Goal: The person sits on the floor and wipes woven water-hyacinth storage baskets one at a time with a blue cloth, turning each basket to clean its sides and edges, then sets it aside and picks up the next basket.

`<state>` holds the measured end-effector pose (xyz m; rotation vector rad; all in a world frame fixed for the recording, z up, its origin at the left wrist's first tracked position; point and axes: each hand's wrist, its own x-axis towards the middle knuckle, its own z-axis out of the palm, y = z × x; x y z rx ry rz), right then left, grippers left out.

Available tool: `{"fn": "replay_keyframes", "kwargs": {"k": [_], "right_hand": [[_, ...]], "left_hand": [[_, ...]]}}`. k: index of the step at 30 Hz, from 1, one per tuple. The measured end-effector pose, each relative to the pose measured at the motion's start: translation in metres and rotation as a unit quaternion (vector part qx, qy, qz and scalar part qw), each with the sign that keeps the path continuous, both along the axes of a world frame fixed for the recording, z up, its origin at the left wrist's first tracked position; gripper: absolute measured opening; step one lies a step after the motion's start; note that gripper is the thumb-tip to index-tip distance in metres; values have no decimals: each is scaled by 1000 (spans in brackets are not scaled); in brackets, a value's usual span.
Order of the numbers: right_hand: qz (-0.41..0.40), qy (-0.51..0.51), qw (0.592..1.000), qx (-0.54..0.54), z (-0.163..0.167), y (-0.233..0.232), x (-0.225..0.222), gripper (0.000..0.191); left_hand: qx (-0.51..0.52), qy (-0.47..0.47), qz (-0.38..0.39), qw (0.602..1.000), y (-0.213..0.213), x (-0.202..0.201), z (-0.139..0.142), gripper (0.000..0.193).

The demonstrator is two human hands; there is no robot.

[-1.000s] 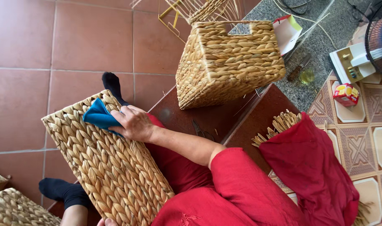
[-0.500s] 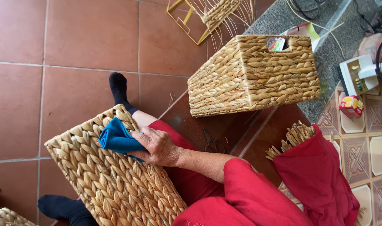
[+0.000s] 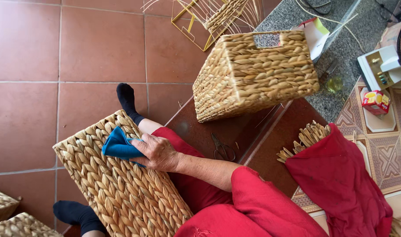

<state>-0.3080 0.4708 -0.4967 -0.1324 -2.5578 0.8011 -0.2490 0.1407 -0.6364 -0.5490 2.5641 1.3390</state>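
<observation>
A flat woven straw basket (image 3: 121,193) lies across my lap, over my red trousers. My right hand (image 3: 158,152) presses a folded blue cloth (image 3: 117,147) against the basket's woven face, near its far corner. The fingers are closed on the cloth. My left hand is out of view. My feet in black socks stick out past the basket onto the tiled floor.
A second woven basket (image 3: 253,74) with a cut-out handle stands tilted on a low dark red table (image 3: 270,145), with scissors (image 3: 221,149) beside it. A red cloth (image 3: 341,180) wraps a bundle of straw stalks (image 3: 306,138). A yellow wire frame (image 3: 196,22) stands beyond. More woven pieces (image 3: 7,215) sit at the lower left.
The view has drifted, so everything sits lower and to the right. My right hand with the blue cloth has stayed on the basket near the same corner, shifting only slightly.
</observation>
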Motion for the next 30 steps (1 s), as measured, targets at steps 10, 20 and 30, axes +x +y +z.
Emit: {"fn": "replay_keyframes", "kwargs": {"k": [10, 20, 30], "right_hand": [[92, 6, 995, 29, 21, -33, 139, 48], [266, 10, 964, 20, 37, -52, 227, 53], [81, 47, 985, 142, 3, 4, 13, 46]], "left_hand": [[26, 93, 20, 995, -11, 79, 40, 38], [-69, 108, -36, 991, 41, 96, 104, 38], [-51, 120, -50, 990, 60, 77, 112, 32]]}}
